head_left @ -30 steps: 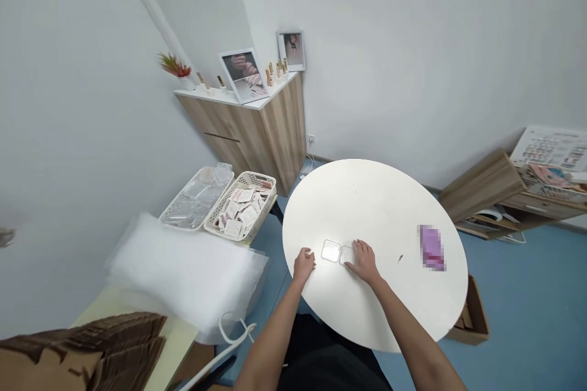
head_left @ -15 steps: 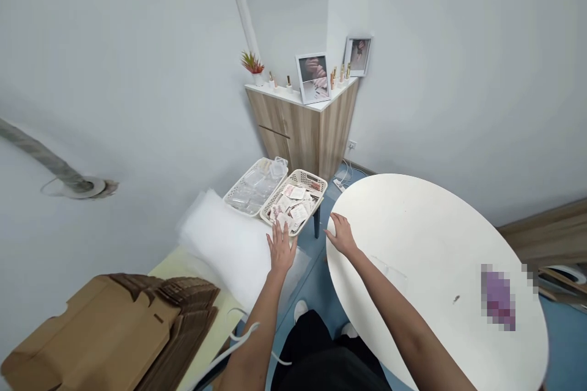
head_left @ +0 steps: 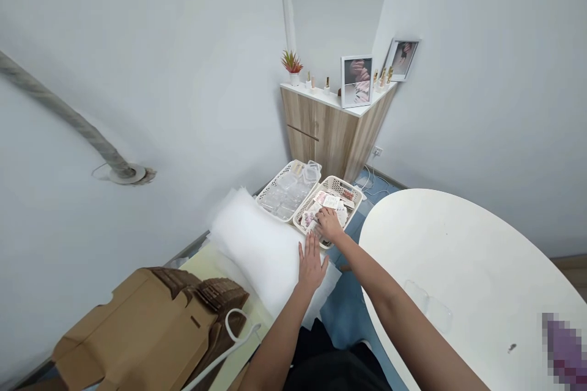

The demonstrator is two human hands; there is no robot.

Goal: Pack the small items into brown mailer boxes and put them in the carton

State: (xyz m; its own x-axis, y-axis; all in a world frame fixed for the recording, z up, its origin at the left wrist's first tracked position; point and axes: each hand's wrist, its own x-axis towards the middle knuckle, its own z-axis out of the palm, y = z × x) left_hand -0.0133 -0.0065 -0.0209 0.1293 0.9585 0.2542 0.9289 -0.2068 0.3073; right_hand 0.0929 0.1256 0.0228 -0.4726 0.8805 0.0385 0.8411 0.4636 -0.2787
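My right hand [head_left: 329, 224] reaches down into a cream plastic basket [head_left: 348, 190], its fingers among the white and pink printed cards [head_left: 329, 200] piled there. The hand hides part of the pile, and I cannot tell whether it grips a card. My left hand [head_left: 312, 266] lies flat with its fingers spread on a thick white sheet of soft padding [head_left: 257, 244], just in front of the basket. A clear plastic case [head_left: 428, 304] lies on the round white table [head_left: 463, 238], well to the right of both hands.
Next to the basket stands a white tray [head_left: 280, 192] of clear plastic cases. A stack of flattened cardboard [head_left: 137, 324] lies at lower left with a white cord [head_left: 229, 348]. A wooden cabinet [head_left: 321, 134] holds small bottles and framed photos. A blurred purple object [head_left: 565, 348] sits on the table.
My right hand has moved off the table edge and into the basket. My left hand has shifted slightly onto the padding. The view has turned left, so the table sits further right.
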